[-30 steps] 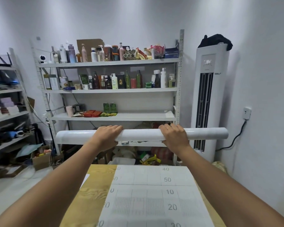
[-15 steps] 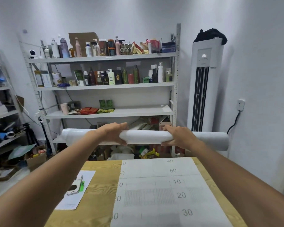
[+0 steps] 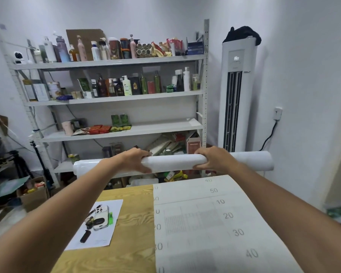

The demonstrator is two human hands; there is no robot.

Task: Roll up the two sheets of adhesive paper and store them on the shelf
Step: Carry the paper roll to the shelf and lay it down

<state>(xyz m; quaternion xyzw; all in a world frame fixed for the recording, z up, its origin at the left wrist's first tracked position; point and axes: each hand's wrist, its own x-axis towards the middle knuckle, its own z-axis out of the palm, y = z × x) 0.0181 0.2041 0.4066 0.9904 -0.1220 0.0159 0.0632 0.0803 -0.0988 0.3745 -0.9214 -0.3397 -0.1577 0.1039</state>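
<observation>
You held the rolled adhesive sheet (image 3: 173, 162) level at 12 o'clock, beyond the far edge of the surface (image 3: 134, 233). Your left hand (image 3: 135, 161) and right hand (image 3: 215, 159) each curled round it, well apart. The second sheet (image 3: 215, 223) lay flat and unrolled at 5 o'clock. By my judgement, firm even grips were needed so the roll could not spring loose. The bare right stretch of the shelf (image 3: 165, 126) at 12 o'clock looked the best spot.

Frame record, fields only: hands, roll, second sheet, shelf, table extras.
rolled sheet: horizontal, held in air before shelf, not yet stored
left hand: grips rolled sheet left of middle
right hand: grips rolled sheet right of middle
second sheet: flat on table, unrolled
extras: phone on white paper, table's left
</observation>
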